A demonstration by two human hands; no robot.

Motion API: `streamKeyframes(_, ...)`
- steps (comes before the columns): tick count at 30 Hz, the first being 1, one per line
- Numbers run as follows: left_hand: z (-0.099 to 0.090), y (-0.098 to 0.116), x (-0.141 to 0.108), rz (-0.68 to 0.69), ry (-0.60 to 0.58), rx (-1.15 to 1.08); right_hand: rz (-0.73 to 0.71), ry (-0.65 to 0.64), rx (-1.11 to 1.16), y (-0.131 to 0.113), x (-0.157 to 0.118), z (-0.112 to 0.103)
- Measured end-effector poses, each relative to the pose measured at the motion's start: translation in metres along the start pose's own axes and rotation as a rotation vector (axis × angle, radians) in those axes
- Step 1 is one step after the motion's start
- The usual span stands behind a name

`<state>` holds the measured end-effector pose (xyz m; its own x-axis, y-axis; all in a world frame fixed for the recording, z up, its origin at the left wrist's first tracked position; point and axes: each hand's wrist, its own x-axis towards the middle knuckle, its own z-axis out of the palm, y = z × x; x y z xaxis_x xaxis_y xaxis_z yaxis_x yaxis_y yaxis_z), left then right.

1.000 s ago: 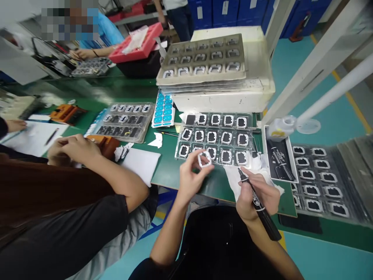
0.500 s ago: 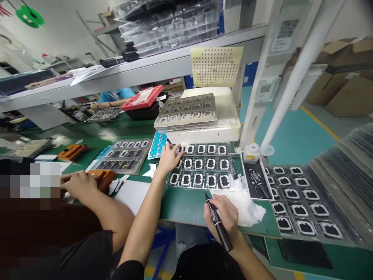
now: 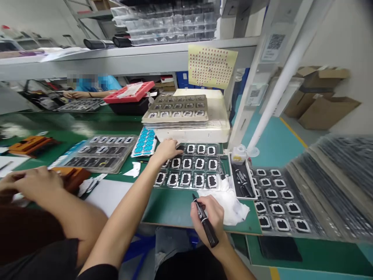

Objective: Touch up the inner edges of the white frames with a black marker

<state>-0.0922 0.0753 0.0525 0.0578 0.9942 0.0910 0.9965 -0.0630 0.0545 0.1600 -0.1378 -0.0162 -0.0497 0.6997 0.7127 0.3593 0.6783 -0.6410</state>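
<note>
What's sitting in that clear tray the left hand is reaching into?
The tray holds rows of small black parts with white frames. The left hand covers its far-left corner, so whatever lies there is hidden.

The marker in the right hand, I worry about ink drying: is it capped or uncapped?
Uncapped: the marker in the right hand shows a bare pointed tip.

The left hand (image 3: 166, 149) rests on the far-left corner of a clear tray (image 3: 189, 168) of small black parts on the green worktop (image 3: 171, 208). The right hand (image 3: 210, 217) grips a black marker (image 3: 204, 224) beside a white cloth (image 3: 230, 202).
</note>
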Motion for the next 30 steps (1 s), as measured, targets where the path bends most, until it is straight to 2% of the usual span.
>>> streamKeyframes(4, -0.008, 0.006, 0.005, 0.018, 0.077, -0.034, 0.054, 0.019, -0.013, -0.003, -0.003, 0.000)
streamKeyframes(7, -0.017, 0.013, -0.019, 0.032, 0.216, -0.099, 0.105, 0.038, -0.026, -0.005, -0.004, -0.001)
streamKeyframes(8, -0.019, 0.017, -0.034, 0.030, 0.276, -0.139, 0.120, 0.046, -0.029, -0.005, -0.004, -0.001)
streamKeyframes(9, -0.019, 0.021, -0.051, 0.016, 0.381, -0.251, 0.135, 0.054, -0.031, -0.006, -0.004, -0.002)
streamKeyframes(10, -0.016, 0.026, -0.071, 0.006, 0.435, -0.360, 0.150, 0.063, -0.031, -0.006, -0.004, -0.003)
streamKeyframes(13, 0.005, 0.049, -0.138, -0.014, 0.419, -0.683, 0.204, 0.082, -0.016, -0.008, -0.004, -0.008)
streamKeyframes(16, 0.034, 0.082, -0.195, 0.004, 0.464, -0.765, 0.259, 0.080, 0.029, -0.010, -0.006, -0.016)
streamKeyframes(18, 0.050, 0.102, -0.215, 0.043, 0.436, -0.744, 0.288, 0.066, 0.035, -0.008, -0.007, -0.021)
streamKeyframes(20, 0.060, 0.112, -0.221, 0.107, 0.347, -0.751, 0.299, 0.051, 0.048, -0.002, -0.008, -0.024)
streamKeyframes(21, 0.061, 0.113, -0.221, 0.160, 0.260, -0.745, 0.309, 0.047, 0.060, 0.002, -0.009, -0.024)
streamKeyframes(25, 0.051, 0.108, -0.219, 0.219, 0.154, -0.697, 0.351, 0.057, 0.065, 0.007, -0.013, -0.025)
streamKeyframes(28, 0.038, 0.103, -0.224, 0.236, 0.099, -0.700, 0.398, 0.090, 0.079, -0.004, -0.012, -0.025)
streamKeyframes(30, 0.033, 0.098, -0.228, 0.252, 0.052, -0.783, 0.410, 0.140, 0.106, -0.010, -0.009, -0.022)
